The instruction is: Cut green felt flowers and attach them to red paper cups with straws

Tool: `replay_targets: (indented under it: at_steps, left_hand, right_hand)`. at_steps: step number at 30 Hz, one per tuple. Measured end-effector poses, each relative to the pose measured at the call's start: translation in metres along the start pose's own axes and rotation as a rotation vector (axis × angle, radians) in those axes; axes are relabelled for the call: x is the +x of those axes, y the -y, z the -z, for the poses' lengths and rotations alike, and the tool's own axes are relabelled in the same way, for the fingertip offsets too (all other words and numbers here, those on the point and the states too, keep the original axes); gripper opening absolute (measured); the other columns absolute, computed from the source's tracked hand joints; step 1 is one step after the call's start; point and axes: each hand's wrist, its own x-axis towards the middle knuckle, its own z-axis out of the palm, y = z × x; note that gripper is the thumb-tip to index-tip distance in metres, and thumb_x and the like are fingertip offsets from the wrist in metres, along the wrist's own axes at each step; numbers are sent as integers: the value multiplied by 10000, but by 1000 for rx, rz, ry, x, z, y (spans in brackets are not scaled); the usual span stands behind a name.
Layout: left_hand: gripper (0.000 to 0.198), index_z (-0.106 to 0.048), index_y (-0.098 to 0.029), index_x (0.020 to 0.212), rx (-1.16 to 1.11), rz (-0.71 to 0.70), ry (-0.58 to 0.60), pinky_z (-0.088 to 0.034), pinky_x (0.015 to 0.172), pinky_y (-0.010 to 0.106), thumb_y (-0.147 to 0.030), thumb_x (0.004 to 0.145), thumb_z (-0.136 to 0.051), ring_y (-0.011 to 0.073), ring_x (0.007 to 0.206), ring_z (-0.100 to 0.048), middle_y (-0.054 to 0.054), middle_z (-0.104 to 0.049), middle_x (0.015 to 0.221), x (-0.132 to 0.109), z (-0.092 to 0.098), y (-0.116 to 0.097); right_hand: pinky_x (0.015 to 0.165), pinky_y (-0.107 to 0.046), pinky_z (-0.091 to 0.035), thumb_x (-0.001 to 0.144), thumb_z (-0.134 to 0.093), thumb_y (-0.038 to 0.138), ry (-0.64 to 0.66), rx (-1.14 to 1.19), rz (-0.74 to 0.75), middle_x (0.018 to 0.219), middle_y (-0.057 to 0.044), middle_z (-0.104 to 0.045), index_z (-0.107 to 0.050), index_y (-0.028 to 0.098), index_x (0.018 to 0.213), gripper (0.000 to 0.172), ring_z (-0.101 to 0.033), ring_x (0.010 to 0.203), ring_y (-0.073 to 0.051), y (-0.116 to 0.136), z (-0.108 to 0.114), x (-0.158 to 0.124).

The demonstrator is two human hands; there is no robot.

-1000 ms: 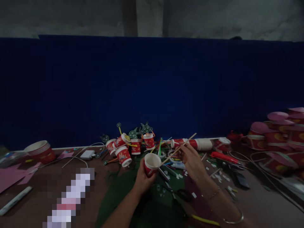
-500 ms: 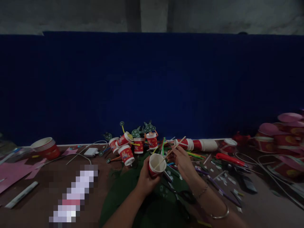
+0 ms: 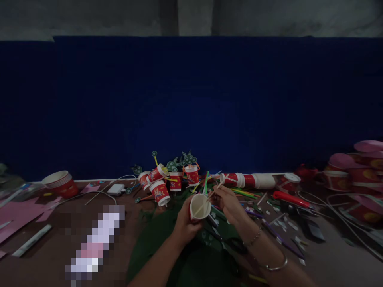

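Note:
My left hand point(image 3: 184, 223) is wrapped round a red paper cup point(image 3: 200, 208) with a white rim, its mouth tilted up toward me. In my right hand point(image 3: 230, 204) a thin pale stick point(image 3: 211, 195) is pinched between the fingers, and its lower end reaches inside the cup. Whether the stick touches the inner wall I cannot tell. Beneath both hands lies dark green paper point(image 3: 155, 235), with black-handled scissors point(image 3: 236, 244) beside my right wrist. Just beyond the cup, red cups with cut-out figures point(image 3: 190, 175) and coloured straws point(image 3: 206, 182) are grouped.
A row of nested cups point(image 3: 251, 181) lies along the back edge. At left are stacked cups point(image 3: 61, 184), pink paper point(image 3: 20, 215), a marker point(image 3: 32, 240) and a white adapter point(image 3: 116, 189). Rightward are a red-handled cutter point(image 3: 290, 199), paper scraps, cables and more cups point(image 3: 363, 177).
The stick has gone deeper into the cup as my right hand moved slightly down toward it. My left hand keeps its hold, with the cup shifted slightly right.

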Motion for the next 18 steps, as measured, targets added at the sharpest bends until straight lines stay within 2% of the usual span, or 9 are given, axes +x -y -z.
replay_targets:
  at_steps: [5, 7, 11, 14, 16, 18]
  left_hand:
    - [710, -383, -196, 1285, 8, -46, 86, -365, 965, 433, -334, 642, -652, 299, 1129, -470, 113, -488, 1243, -1, 4, 7]
    - [706, -383, -197, 1288, 36, -68, 98, -348, 978, 441, -350, 652, -647, 300, 1151, -454, 119, -479, 1259, -2, 5, 6]
    - [698, -393, -195, 1280, 81, -83, 111, -350, 978, 439, -319, 648, -663, 291, 1152, -459, 126, -488, 1261, -3, 5, -1]
    - [661, -456, -193, 1235, 77, -78, 115, -365, 968, 443, -327, 626, -673, 291, 1129, -481, 121, -527, 1228, -4, 3, -7]
    - [633, -526, -197, 1174, 11, -40, 87, -384, 954, 446, -363, 586, -692, 294, 1092, -510, 105, -570, 1175, -4, 2, -10]
    - [611, -607, -207, 1073, -73, 86, 0, -417, 927, 442, -388, 504, -739, 301, 1035, -546, 84, -619, 1092, -2, 1, -13]
  right_hand:
    - [392, -180, -241, 583, -715, 343, 59, -251, 14, 539, 29, -566, -617, 145, 664, 235, -412, 444, -64, 6, 0, -4]
    - [400, -184, -231, 590, -711, 343, 50, -327, 40, 533, 35, -543, -638, 139, 660, 228, -399, 460, -64, 12, 2, -3]
    - [397, -196, -229, 646, -655, 425, -85, -249, 167, 497, 57, -481, -632, 165, 685, 264, -369, 436, -72, 23, 13, 6]
    - [384, -209, -208, 637, -667, 444, -177, -202, 292, 435, 71, -418, -576, 176, 605, 285, -330, 400, -74, 26, 19, 11]
    - [386, -209, -206, 617, -688, 441, -154, -227, 287, 434, 65, -426, -548, 171, 560, 310, -333, 403, -71, 25, 18, 8]
    - [400, -204, -218, 602, -703, 431, -64, -282, 232, 443, 62, -441, -549, 163, 551, 314, -340, 415, -67, 22, 13, 1]
